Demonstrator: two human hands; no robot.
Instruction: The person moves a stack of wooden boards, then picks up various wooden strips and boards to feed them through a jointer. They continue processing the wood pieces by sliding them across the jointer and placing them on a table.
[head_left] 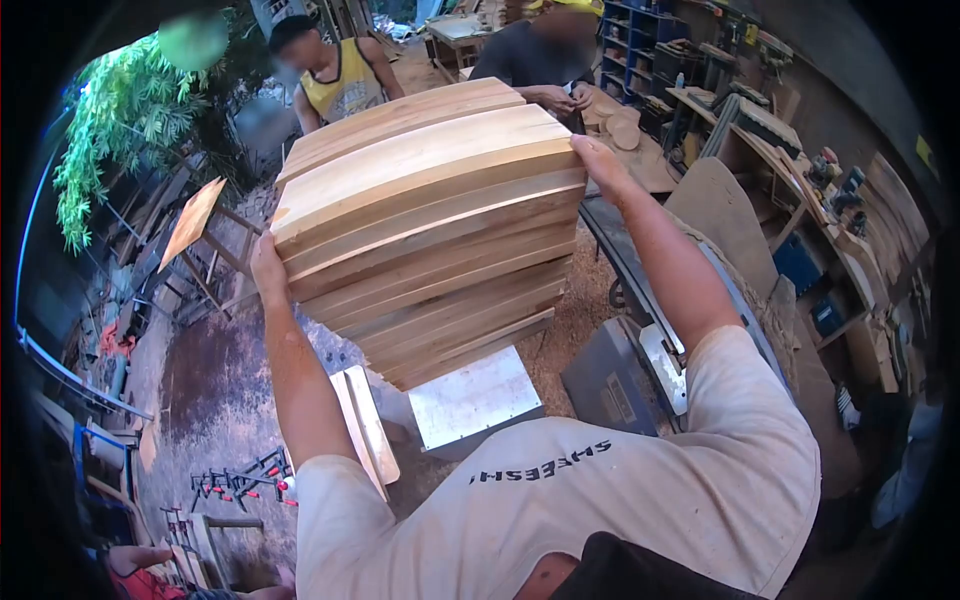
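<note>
Between both hands [267,266] [598,168] sits a stack of boards [430,220].

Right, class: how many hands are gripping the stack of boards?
2: the left hand on the left side of the board stack, the right hand at its upper right corner. Any on its far side would be hidden.

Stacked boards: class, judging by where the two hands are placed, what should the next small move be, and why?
Probably a gentle, level lift of the front top board: the left hand and right hand are at its opposite ends, and nothing lies on top of it.
</note>
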